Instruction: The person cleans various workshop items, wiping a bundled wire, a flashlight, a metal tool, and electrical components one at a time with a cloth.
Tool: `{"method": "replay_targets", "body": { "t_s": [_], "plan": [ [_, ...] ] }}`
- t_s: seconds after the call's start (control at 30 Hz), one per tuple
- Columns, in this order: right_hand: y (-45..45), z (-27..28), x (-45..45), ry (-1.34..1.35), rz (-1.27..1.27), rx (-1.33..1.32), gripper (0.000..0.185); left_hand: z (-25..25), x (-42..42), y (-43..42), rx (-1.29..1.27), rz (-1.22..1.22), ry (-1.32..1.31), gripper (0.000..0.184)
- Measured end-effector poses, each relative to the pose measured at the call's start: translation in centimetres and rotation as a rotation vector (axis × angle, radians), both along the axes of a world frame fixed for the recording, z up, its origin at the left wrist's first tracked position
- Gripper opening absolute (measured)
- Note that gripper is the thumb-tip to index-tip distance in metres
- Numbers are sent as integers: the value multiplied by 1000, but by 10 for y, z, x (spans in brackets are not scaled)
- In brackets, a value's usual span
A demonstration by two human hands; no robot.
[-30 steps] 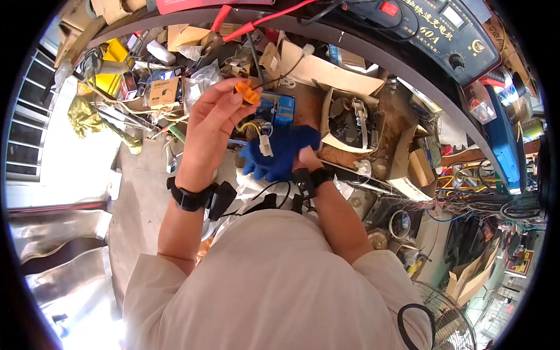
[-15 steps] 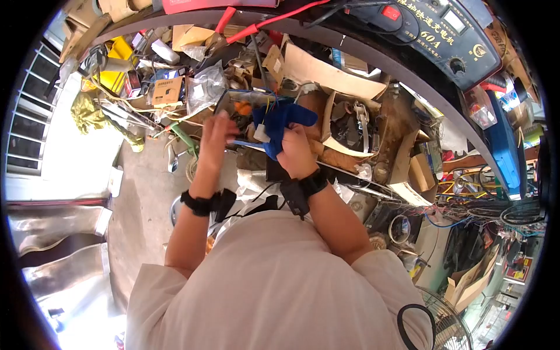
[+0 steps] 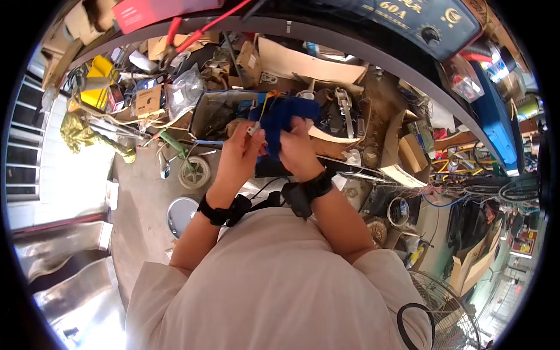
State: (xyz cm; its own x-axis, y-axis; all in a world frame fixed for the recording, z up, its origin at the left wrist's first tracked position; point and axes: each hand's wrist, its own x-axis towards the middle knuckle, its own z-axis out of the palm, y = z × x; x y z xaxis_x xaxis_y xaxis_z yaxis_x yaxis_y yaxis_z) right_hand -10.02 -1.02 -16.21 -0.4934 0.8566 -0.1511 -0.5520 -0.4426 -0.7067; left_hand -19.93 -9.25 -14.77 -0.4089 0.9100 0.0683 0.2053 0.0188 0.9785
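Left of the fingers (image 3: 258, 139) lay a plastic bag (image 3: 185, 93) beside a carton (image 3: 149, 101); to their right, metal parts (image 3: 344, 108) sat in a cardboard box (image 3: 335, 137).

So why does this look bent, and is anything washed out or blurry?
Head view: apparently a wide lens, bowing the dark shelf edge and leaving black corners; head view: glare bleaches the white panel and lower metal sheet; head view: the blue glove looks soft, its folds barely showing beside the left hand.
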Motion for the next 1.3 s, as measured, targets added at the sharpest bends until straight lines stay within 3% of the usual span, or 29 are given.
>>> {"method": "replay_targets", "body": {
  "t_s": [0.13, 0.23, 0.33, 0.4, 0.43, 0.6, 0.8, 0.97, 1.13, 1.17, 1.3],
  "plan": [
    [16, -12, 30, -94, -11, 149, 20, 9, 19, 5, -80, -142, 161, 23],
    [27, -23, 52, -116, -247, -27, 20, 16, 39, 8, -60, -219, 163, 18],
    [30, -13, 76, 93, -291, -11, 20, 19, 45, 13, -47, -248, 178, 16],
    [41, -22, 98, 96, -293, -58, 15, 17, 45, 10, -92, -265, 144, 16],
    [45, -27, 107, 99, -292, -82, 14, 27, 47, 7, -113, -287, 249, 15],
    [57, -48, 127, 56, -501, -28, 16, 13, 59, 0, -164, -305, 104, 15],
    [57, -20, 140, -101, -385, 19, 16, 20, 62, 7, -163, -250, 37, 16],
    [57, -12, 141, -401, -548, -170, 15, 11, 65, 17, -63, -178, -78, 17],
    [56, -52, 120, -83, -442, -150, 25, 1, 73, 53, 20, -148, -153, 19],
    [58, -69, 119, 103, -258, -206, 35, -2, 71, 61, 30, -168, -126, 20],
    [46, -46, 125, 167, -59, -203, 37, -20, 71, 85, 49, -135, -98, 23]
  ]
}}
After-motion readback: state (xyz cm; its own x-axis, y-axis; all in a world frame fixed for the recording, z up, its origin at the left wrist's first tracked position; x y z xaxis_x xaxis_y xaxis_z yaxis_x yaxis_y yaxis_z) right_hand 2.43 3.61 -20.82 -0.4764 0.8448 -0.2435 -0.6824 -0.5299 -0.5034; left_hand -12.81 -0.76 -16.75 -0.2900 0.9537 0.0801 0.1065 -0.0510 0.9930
